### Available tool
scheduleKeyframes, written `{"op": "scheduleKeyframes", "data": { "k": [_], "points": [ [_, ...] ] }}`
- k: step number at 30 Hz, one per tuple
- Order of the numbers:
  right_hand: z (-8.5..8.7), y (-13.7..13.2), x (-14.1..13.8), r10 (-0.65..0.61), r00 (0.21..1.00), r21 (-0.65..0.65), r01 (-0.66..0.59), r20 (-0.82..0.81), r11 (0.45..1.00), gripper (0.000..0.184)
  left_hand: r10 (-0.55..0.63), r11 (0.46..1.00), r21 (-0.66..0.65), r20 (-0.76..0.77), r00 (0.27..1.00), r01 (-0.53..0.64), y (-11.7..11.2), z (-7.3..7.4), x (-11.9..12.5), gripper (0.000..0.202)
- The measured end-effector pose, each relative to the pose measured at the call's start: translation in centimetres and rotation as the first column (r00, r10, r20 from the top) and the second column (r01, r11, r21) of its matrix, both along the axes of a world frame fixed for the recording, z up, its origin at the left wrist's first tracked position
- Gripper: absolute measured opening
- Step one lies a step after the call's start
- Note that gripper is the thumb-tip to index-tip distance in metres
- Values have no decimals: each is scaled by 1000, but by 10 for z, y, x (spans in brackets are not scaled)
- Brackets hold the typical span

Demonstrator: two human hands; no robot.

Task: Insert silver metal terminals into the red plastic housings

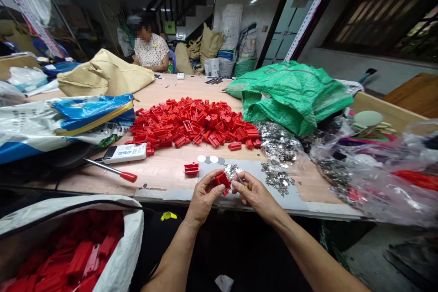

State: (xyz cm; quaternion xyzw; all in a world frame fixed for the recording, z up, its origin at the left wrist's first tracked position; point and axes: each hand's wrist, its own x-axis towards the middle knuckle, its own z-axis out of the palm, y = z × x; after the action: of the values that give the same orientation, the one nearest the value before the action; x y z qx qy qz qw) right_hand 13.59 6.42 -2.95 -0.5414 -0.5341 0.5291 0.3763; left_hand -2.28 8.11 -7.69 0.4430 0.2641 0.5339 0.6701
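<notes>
My left hand (204,195) is closed on a small red plastic housing (223,181), held above the table's front edge. Close beside it, my right hand (251,191) pinches a thin tool with a metal shaft (238,177), its tip near the housing; its exact kind is hard to make out. Another red housing (191,169) lies on the table just left of my hands. Behind my fingers are small shiny metal pieces (230,171), and more metal pieces (278,179) are spread to the right on a grey sheet (253,165).
A big heap of red housings (195,123) covers the table's middle. Left are a white device (125,153), a red-tipped lever (128,176) and an open sack (135,219) of red parts. A green sack (284,91) and plastic bags (386,182) lie right. A person (150,50) sits opposite.
</notes>
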Motion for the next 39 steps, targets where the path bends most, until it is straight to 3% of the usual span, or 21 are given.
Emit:
{"op": "scheduleKeyframes", "data": {
  "k": [6, 10, 14, 18, 22, 27, 35, 39],
  "points": [
    [-2, -9, 13, 38, 986, 86, -52, 162, 995, 30, 12, 1000, -14, -1, 1000, -12, 2, 1, -1, 43],
    [-7, -11, 15, -12, 956, 246, -64, 293, 967, 20, 14, 999, -35, 2, 1000, -14, 2, 1, -2, 45],
    [-6, -11, 10, -4, 908, 425, -192, 419, 885, 11, 0, 999, -48, 13, 1000, 1, 2, 1, -1, 43],
    [-7, -10, 6, 36, 882, 538, -319, 470, 780, 14, 1, 999, -36, -9, 1000, -1, 2, 0, -1, 41],
    [-9, -9, 7, 28, 884, 579, -329, 467, 746, 14, -15, 999, -41, -1, 1000, 15, 2, -1, -2, 41],
    [-9, -9, 6, 44, 897, 572, -318, 440, 756, 12, -29, 998, -55, 28, 999, 30, 3, 0, -3, 42],
    [-10, -13, 10, -18, 904, 430, -185, 427, 884, 11, -36, 999, -38, 3, 999, 36, 2, 0, -3, 41],
    [-6, -13, 13, -23, 888, 445, -207, 459, 871, 17, -24, 999, 19, -97, 995, 26, 3, 3, -7, 47]
  ]
}}
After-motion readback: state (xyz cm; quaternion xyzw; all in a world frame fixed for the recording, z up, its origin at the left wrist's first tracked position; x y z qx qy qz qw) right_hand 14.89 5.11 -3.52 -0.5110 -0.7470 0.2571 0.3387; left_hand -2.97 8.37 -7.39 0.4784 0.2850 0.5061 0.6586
